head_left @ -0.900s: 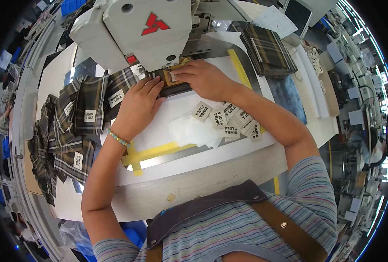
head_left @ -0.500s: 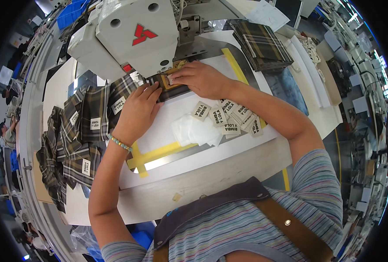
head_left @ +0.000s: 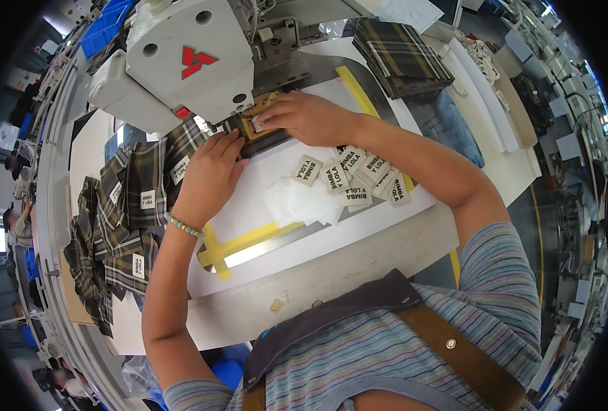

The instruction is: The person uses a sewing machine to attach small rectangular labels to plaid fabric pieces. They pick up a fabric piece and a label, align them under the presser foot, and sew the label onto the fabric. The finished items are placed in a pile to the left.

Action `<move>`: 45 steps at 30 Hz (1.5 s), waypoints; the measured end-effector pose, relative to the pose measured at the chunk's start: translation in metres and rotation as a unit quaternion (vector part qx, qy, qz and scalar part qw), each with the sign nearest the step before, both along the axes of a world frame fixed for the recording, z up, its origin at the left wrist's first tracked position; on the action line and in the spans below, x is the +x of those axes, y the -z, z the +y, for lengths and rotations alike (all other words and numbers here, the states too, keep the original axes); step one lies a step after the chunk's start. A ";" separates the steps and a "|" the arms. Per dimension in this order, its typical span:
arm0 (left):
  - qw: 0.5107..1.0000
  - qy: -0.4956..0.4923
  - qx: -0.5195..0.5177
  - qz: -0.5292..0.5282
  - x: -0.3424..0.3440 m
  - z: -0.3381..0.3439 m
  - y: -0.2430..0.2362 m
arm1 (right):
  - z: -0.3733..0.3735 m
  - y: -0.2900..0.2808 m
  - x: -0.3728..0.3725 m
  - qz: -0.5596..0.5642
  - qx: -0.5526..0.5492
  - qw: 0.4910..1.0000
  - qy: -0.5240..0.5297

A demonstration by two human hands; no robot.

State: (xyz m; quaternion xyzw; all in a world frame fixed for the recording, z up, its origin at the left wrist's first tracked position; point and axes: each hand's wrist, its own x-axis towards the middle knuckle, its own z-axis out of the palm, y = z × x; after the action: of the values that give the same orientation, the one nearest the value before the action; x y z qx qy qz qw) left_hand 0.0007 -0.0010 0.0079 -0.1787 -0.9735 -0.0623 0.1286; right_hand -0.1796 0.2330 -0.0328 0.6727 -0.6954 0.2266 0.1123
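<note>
L hand (head_left: 211, 164) flat on plaid cloth (head_left: 269, 145), R hand (head_left: 311, 118) curled at frame edge (head_left: 247, 128), hold unclear; wht sheet (head_left: 245, 205) roomy.

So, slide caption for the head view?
At a sewing machine: left hand on plaid cloth, right hand at golden frame.

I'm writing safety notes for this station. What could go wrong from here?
The right hand is at the gold-coloured frame, close to the white machine head: fingers might get pinched if either moved. The loose labels lie right beside the right forearm, which could brush them out of place.
</note>
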 end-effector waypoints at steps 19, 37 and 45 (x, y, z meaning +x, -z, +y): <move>1.000 -0.020 0.015 0.015 0.017 -0.016 -0.004 | 0.000 -0.016 -0.010 -0.058 0.060 0.996 0.039; 0.995 0.042 0.043 0.078 0.005 -0.008 -0.001 | 0.080 -0.028 -0.040 -0.001 -0.076 0.982 0.173; 0.998 0.043 0.034 -0.003 -0.019 0.014 -0.002 | 0.094 -0.016 -0.061 -0.016 -0.080 0.985 0.151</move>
State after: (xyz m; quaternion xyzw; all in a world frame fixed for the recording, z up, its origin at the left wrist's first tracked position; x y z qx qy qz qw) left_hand -0.0186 0.0127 0.0103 -0.2156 -0.9625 -0.1015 0.1294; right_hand -0.2408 0.3271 -0.0165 0.5447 -0.7706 0.2729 0.1872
